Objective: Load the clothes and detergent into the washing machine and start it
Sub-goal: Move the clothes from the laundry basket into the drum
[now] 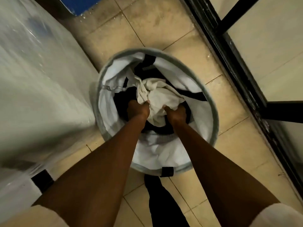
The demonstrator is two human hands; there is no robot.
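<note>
I have both hands down in the round laundry hamper (211, 102) on the tiled floor (147, 22). My left hand (138, 109) and right hand (176, 113) each have the fingers curled into the pale crumpled garment (155, 95), which lies on top of dark clothes (121, 100) inside. The cloth looks soft, light and floppy, so I judge bunching it from two sides best, gathering loose ends before I lift. The plastic-wrapped washing machine (32, 79) stands just beside the hamper.

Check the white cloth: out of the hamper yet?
Not yet. The white cloth sits bunched inside the hamper, gripped by left hand and right hand.
</note>
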